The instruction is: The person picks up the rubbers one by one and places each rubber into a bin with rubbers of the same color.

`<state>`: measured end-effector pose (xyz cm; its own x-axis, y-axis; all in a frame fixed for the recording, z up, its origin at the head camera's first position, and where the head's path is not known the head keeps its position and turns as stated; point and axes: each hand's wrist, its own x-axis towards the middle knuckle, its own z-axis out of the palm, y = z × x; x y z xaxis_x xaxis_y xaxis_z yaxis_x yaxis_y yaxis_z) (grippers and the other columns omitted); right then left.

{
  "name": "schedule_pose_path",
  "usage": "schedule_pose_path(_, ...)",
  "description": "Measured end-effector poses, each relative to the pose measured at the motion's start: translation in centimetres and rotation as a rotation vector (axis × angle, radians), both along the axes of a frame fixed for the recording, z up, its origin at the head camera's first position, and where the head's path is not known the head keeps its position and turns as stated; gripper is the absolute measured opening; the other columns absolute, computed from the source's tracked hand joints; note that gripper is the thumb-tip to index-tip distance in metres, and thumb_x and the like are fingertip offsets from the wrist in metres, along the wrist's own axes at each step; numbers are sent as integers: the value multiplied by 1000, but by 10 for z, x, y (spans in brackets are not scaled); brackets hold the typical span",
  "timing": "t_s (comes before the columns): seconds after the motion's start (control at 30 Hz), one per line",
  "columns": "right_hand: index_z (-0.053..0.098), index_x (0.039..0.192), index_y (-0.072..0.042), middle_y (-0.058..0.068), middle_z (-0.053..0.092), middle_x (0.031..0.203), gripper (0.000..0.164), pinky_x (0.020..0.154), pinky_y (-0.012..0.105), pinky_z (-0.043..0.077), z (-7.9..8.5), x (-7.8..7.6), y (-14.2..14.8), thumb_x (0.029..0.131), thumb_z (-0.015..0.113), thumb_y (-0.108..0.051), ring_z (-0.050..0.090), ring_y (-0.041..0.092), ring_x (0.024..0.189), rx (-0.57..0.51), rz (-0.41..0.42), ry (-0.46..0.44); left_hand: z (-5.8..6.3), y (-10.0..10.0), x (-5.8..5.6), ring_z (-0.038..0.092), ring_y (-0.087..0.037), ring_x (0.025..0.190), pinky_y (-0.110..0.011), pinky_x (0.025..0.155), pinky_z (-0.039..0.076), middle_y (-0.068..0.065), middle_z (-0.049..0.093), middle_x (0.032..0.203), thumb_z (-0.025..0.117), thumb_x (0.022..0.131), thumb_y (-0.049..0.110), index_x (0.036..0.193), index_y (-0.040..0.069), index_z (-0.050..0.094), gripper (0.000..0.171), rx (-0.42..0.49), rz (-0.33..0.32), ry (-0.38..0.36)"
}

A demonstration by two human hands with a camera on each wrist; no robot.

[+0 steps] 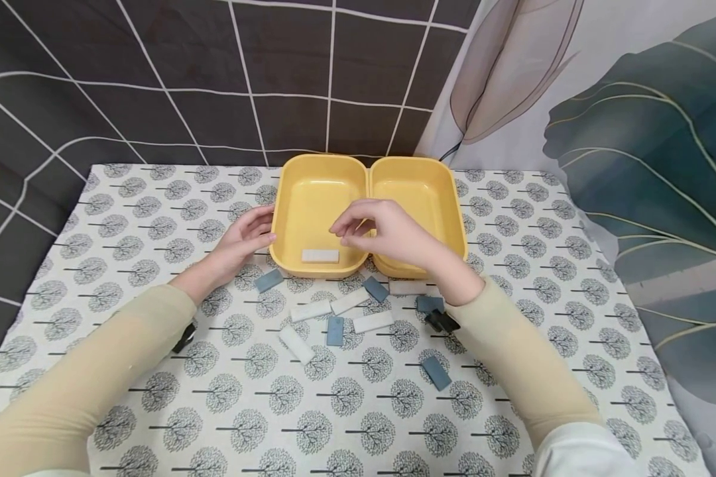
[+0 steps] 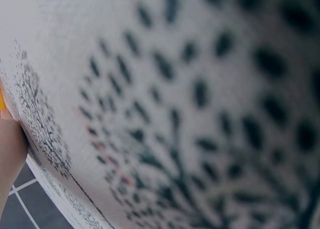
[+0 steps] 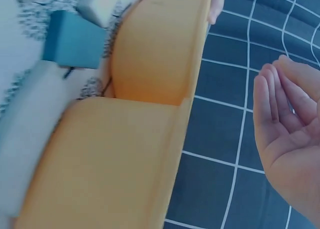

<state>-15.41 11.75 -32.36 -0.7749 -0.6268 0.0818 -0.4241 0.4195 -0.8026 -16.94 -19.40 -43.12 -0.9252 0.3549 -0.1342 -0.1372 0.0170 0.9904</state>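
Two yellow plastic boxes stand side by side, a left box (image 1: 310, 199) and a right box (image 1: 453, 218). My left hand (image 1: 241, 242) rests against the outer left wall of the left box, its thumb at the rim and its fingers relaxed. Inside that box, by its front wall, lies one white block (image 1: 320, 256). Over the place where the boxes meet, my right hand (image 1: 384, 228) hovers with fingers loosely bent and nothing between them. The right wrist view shows its bare palm (image 3: 295, 144) turned to the camera.
In front of the boxes lie several white blocks, such as a long block (image 1: 373, 322), and several blue-grey blocks, such as a short block (image 1: 335, 330). They rest on a tree-patterned tablecloth (image 1: 227, 417). A dark checked cloth (image 1: 286, 73) hangs behind the boxes.
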Motion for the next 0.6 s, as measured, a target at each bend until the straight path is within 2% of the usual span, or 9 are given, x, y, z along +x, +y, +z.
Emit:
schedule_pose_path(0.37,79,108,1,13,78,104,17,89,25,64,-13,31,28,91,76,5,72,22,93,-113,-108,134,-1,0,-1,53,-4,129,-13,114,47,12,53,140,54,102,-4,164,1,29,67,-2,1,8)
schedule_pose_path(0.6,78,105,2,14,77,101,19,88,18,63,-24,51,50,88,76,10,71,17,91,-151,-179,160,-2,0,-1,53,-5,130,-14,115,47,11,52,141,54,102,-4,164,2,29,67,-1,1,7)
